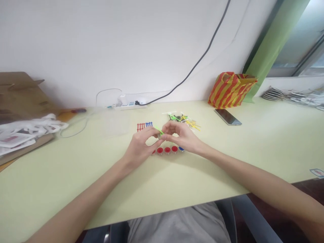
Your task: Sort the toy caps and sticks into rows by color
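Note:
Above the middle of the table, my left hand (141, 141) and my right hand (182, 136) meet fingertip to fingertip. Pinched between them is a small bright green plastic piece (159, 130); its full shape is hidden by the fingers. Just below the hands runs a row of small round clear pieces with red tops (167, 150), and one with a blue top (181, 148) sits at the right end. Behind my left hand lie small red arrow-like pieces (140, 127) and blue ones (149, 124), lined up side by side. A loose pile of green, black, yellow and white plastic parts (183, 118) lies behind my right hand.
A power strip (130, 105) with a black cable stands against the wall. To the right are a phone (227, 116) and a red-and-yellow striped bag (229, 90). At the left, a cardboard box (22, 96) stands behind white straps (32, 130). The table's front edge runs before my lap.

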{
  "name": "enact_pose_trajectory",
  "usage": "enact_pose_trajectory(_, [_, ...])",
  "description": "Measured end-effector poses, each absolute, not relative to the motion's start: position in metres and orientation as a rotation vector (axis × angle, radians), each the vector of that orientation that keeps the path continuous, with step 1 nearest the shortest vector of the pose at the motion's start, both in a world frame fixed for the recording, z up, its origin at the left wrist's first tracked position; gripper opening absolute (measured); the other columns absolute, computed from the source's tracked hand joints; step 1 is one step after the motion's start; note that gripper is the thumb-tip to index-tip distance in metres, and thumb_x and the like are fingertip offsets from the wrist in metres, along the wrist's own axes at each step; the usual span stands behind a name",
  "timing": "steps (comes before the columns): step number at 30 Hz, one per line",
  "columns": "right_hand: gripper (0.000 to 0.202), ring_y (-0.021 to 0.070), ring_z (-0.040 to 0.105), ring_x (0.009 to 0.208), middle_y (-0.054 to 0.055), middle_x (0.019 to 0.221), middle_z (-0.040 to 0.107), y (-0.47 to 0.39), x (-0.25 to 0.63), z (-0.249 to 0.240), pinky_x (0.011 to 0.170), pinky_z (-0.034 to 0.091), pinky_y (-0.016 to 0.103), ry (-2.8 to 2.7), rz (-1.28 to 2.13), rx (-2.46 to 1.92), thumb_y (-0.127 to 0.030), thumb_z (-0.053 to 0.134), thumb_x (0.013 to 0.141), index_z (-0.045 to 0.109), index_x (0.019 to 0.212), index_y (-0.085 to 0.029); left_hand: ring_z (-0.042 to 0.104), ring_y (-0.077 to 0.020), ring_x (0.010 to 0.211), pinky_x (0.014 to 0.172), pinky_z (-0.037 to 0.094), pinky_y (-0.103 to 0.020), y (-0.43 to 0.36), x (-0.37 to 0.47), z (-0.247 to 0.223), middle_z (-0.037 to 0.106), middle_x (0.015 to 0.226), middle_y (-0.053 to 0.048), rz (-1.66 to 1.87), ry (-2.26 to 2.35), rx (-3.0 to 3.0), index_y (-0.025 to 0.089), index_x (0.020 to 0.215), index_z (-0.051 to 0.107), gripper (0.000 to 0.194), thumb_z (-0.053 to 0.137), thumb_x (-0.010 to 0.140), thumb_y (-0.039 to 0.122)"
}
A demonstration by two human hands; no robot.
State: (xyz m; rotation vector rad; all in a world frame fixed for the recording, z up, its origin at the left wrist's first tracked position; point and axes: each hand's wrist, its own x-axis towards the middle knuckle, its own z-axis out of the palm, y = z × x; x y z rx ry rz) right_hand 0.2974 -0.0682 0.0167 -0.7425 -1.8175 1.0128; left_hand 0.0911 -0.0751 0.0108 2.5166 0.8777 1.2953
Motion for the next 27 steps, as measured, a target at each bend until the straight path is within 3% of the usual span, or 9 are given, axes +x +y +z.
enact_pose_trajectory(4, [0.017,0.0144,0.061,0.075,0.001,0.081,0.066,-0.072,0.305,0.022,0.074,0.048,0.03,-1.883,1.054,-0.759,-0.031,0.073,0.087,0.062,0.085,-0.019,0.063,-0.0136,0.073,0.069,0.049,-0.026,-0.079,0.094,0.016,0.068,0.081,0.0,1.262,0.823,2.564,0.019,0.088,0.066,0.008,0.072,0.092,0.019])
enact_pose_trajectory(8, [0.02,0.0127,0.054,0.067,-0.002,0.073,0.058,-0.071,0.308,0.024,0.065,0.042,0.027,-1.78,1.322,-0.686,-0.028,0.076,0.083,0.058,0.08,-0.019,0.066,-0.0153,0.078,0.073,0.052,-0.028,-0.08,0.097,0.019,0.072,0.087,-0.003,1.22,0.734,2.557,0.019,0.094,0.071,0.004,0.072,0.093,0.022])
enact_pose_trajectory(14, [0.027,0.014,0.055,0.068,-0.001,0.071,0.06,-0.064,0.322,0.024,0.067,0.043,0.028,-1.679,1.39,-0.623,-0.038,0.078,0.083,0.059,0.08,-0.019,0.069,-0.0156,0.079,0.076,0.054,-0.029,-0.071,0.082,0.02,0.076,0.09,-0.003,1.294,0.803,2.55,0.021,0.1,0.074,0.011,0.076,0.09,0.024])
enact_pose_trajectory(20, [0.024,0.0147,0.061,0.069,0.002,0.076,0.068,-0.032,0.339,0.025,0.067,0.046,0.028,-1.804,0.928,-0.892,-0.04,0.076,0.086,0.065,0.086,-0.018,0.066,-0.0165,0.079,0.078,0.053,-0.032,-0.045,0.058,0.016,0.07,0.087,-0.002,1.397,1.001,2.572,0.021,0.103,0.071,0.01,0.07,0.094,0.025])
enact_pose_trajectory(25, [0.011,0.0188,0.067,0.082,0.008,0.09,0.075,0.015,0.311,0.025,0.075,0.047,0.029,-2.207,0.285,-1.182,-0.022,0.064,0.091,0.069,0.084,-0.016,0.065,-0.0166,0.079,0.076,0.052,-0.032,-0.028,0.042,0.003,0.069,0.088,-0.003,1.347,1.059,2.671,0.02,0.102,0.069,0.009,0.068,0.095,0.025])
enact_pose_trajectory(27, [0.017,0.0228,0.068,0.09,0.012,0.098,0.075,0.026,0.289,0.024,0.078,0.046,0.031,-2.405,-0.001,-1.306,-0.014,0.055,0.093,0.071,0.091,-0.015,0.065,-0.0163,0.078,0.075,0.052,-0.031,-0.024,0.038,-0.001,0.068,0.087,-0.003,1.342,1.086,2.658,0.019,0.102,0.069,0.009,0.068,0.094,0.024])
